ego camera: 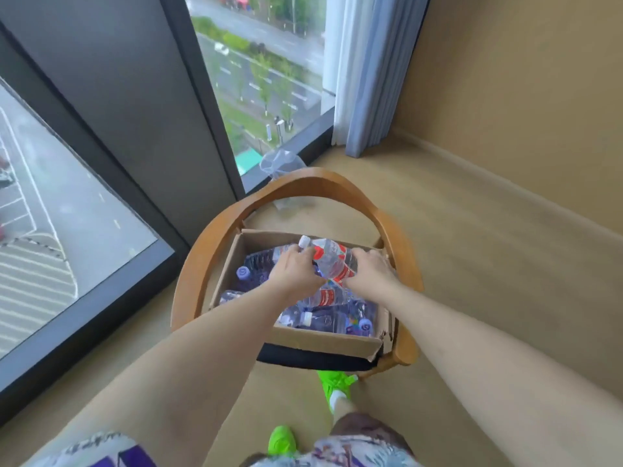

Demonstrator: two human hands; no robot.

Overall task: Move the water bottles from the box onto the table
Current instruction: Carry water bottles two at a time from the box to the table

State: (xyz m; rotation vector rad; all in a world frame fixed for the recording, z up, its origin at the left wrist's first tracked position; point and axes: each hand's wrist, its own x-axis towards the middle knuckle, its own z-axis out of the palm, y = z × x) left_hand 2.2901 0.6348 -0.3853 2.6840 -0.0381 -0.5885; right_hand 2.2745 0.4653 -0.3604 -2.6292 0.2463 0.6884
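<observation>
Item: red-labelled water bottle (pixel 332 261), over the open cardboard box (pixel 317 338) on a wooden chair (pixel 209 244); our left hand (pixel 296 273) and right hand (pixel 371 271) fingers wrapped round it; more bottles (pixel 323 318) inside

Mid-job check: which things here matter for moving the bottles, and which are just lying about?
Job:
red-label bottle, held by left hand and right hand
purple-cap bottles
cardboard box
wooden chair under the box

Lying about:
clear plastic bag
curtain
</observation>
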